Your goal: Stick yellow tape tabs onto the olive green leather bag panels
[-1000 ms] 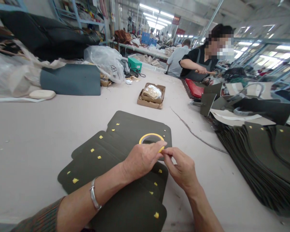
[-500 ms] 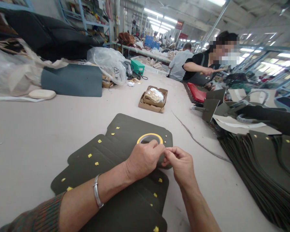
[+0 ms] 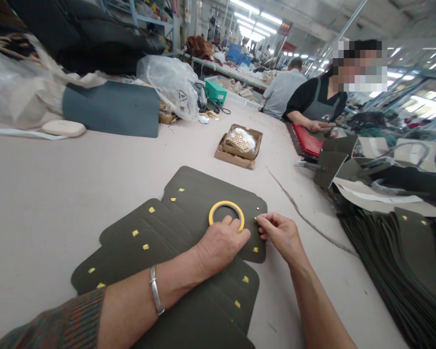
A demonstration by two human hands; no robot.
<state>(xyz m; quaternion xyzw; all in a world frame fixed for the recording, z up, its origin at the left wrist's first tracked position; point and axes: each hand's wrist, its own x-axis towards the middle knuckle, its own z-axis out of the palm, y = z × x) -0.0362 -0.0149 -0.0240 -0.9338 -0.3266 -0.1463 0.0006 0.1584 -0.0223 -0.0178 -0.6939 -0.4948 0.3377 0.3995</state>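
Observation:
My left hand is closed on the near side of a roll of yellow tape, holding it over the dark olive panel pieces. To its right, my right hand has thumb and forefinger pinched at a small shiny stud near the top piece's right edge. Whether anything else is between those fingertips is too small to tell. A second stud shows just beyond them. Small yellow tape bits dot the overlapping panels, one tape bit lying below my right fingertips.
A cardboard box of gold-coloured studs stands ahead. At right lie fanned dark panels and a strip of cord. Across the table a co-worker handles a red piece. Plastic bags and a blue-grey sheet sit at left.
My hands, together at the tape roll before, have come apart. The right moved to the stud at the right; the left turned and lowered around the roll. The co-worker's raised hand came down.

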